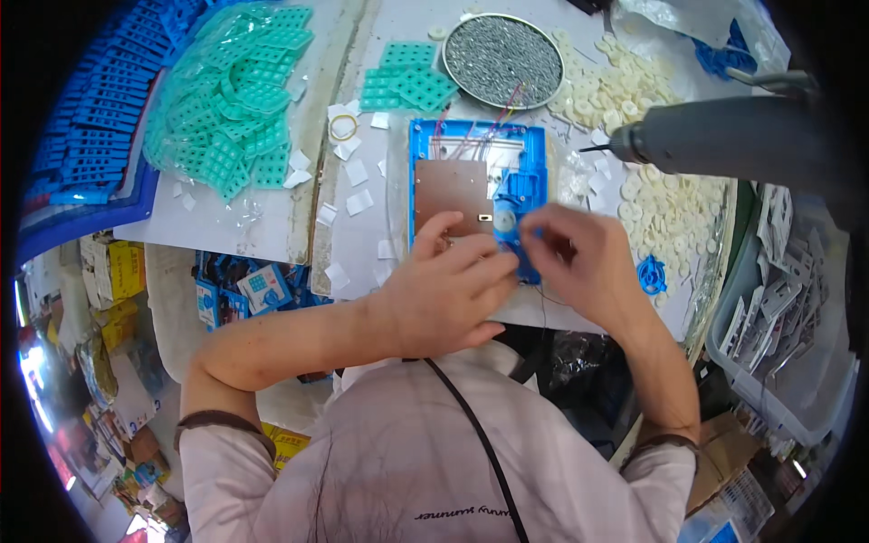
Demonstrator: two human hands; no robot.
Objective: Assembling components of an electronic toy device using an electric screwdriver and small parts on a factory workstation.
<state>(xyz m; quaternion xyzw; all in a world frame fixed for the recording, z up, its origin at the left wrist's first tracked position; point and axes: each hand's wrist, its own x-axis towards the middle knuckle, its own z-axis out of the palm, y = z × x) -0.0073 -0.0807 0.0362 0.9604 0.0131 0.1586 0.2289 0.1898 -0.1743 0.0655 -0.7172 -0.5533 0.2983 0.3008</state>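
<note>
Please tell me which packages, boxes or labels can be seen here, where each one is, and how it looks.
Clear bag: far left of the bench, lumpy, full of teal plastic grids.
Yellow cartons: left, below the bench edge, boxy, with dark print.
Blue-and-white cards: under the bench edge, left of the left hand, flat.
Grey bin: far right, rectangular, holding pale flat parts.

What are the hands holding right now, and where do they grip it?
Both hands work at the blue plastic housing. The left hand presses its lower edge; the right hand pinches a small blue part at its right side.
</note>
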